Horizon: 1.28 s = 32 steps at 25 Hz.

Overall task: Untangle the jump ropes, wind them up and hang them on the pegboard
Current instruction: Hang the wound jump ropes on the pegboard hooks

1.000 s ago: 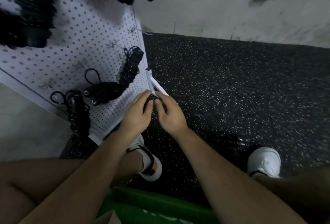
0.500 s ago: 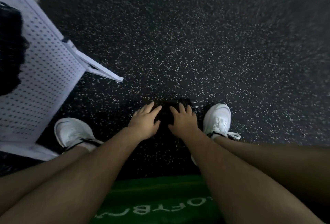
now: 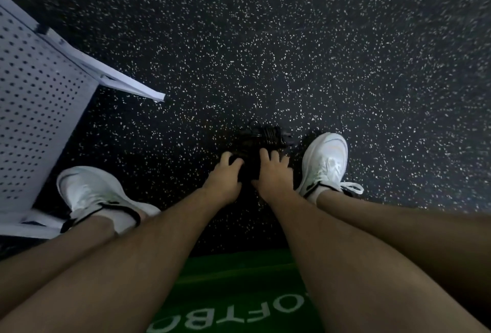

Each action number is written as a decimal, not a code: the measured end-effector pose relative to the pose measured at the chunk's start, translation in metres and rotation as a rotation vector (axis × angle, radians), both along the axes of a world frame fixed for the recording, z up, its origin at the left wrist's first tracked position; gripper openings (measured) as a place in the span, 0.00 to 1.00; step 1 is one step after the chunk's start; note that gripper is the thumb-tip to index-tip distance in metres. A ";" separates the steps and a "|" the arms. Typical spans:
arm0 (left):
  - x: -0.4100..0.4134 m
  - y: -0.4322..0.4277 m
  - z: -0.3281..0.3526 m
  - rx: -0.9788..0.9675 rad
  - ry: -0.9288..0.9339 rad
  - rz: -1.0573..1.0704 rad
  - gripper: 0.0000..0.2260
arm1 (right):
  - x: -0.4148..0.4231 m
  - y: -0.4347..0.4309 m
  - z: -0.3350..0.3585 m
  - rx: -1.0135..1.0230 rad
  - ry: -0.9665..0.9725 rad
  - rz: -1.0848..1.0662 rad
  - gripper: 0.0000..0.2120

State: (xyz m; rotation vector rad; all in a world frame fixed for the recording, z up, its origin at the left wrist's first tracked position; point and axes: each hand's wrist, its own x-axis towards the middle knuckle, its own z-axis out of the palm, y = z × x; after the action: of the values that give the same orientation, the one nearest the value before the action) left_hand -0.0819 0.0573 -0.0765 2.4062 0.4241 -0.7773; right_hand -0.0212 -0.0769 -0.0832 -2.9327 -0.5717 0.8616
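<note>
Nearest the camera, at the bottom edge, lies green fabric (image 3: 233, 293) with white lettering, and two bare forearms reach out over it toward the floor. Beyond them the left grip (image 3: 224, 177) and right grip (image 3: 273, 173) sit side by side, fingers curled down onto the jump ropes (image 3: 261, 138), a dark bundle lying on the floor between the feet. The dimness hides how the cords are tangled. A white left shoe (image 3: 90, 194) stands beside the pegboard's base, and a white right shoe (image 3: 325, 160) stands just beside the right grip. Farther left, the white pegboard (image 3: 39, 99) rises with its brace (image 3: 127, 85) angling to the floor. Black speckled rubber floor (image 3: 292, 40) stretches beyond.
</note>
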 end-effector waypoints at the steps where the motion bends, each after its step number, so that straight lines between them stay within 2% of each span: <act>1: -0.001 0.003 0.002 -0.013 -0.030 0.048 0.23 | 0.000 -0.002 0.001 0.026 0.013 0.040 0.36; 4: -0.011 0.019 0.019 -0.062 -0.160 0.181 0.20 | -0.009 0.003 0.013 0.165 0.002 0.037 0.35; 7: -0.027 0.045 0.053 -0.085 -0.395 0.333 0.24 | -0.016 0.038 0.038 0.341 -0.022 -0.079 0.36; 10: -0.047 0.076 0.094 -0.032 -0.626 0.554 0.24 | -0.011 0.089 0.076 0.571 -0.050 -0.163 0.37; 13: -0.061 0.103 0.137 -0.076 -0.662 0.635 0.24 | -0.015 0.136 0.125 0.757 -0.100 -0.156 0.35; 17: -0.059 0.125 0.194 -0.258 -0.654 0.804 0.26 | -0.036 0.174 0.189 1.037 -0.078 -0.044 0.24; 19: -0.056 0.134 0.214 -0.314 -0.744 0.880 0.20 | -0.045 0.180 0.211 1.167 -0.069 0.023 0.20; 22: -0.059 0.146 0.238 -0.345 -0.863 0.932 0.22 | -0.046 0.187 0.232 1.399 -0.053 0.032 0.15; 24: -0.062 0.152 0.252 -0.334 -0.873 0.937 0.16 | -0.042 0.193 0.243 1.482 0.093 -0.110 0.17; 28: -0.063 0.159 0.258 -0.299 -0.905 0.920 0.23 | -0.035 0.211 0.260 1.524 0.642 -0.479 0.18; 30: -0.060 0.166 0.261 -0.302 -0.931 0.898 0.23 | -0.032 0.221 0.260 1.552 0.780 -0.537 0.18; 32: -0.056 0.175 0.270 -0.265 -0.949 0.854 0.25 | -0.028 0.233 0.263 1.616 0.841 -0.535 0.17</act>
State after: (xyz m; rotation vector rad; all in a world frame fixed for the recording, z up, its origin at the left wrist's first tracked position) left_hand -0.1376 0.2319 0.1936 1.7848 0.7713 0.6225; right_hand -0.0494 0.1560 0.1799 -1.0337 -0.1656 0.7961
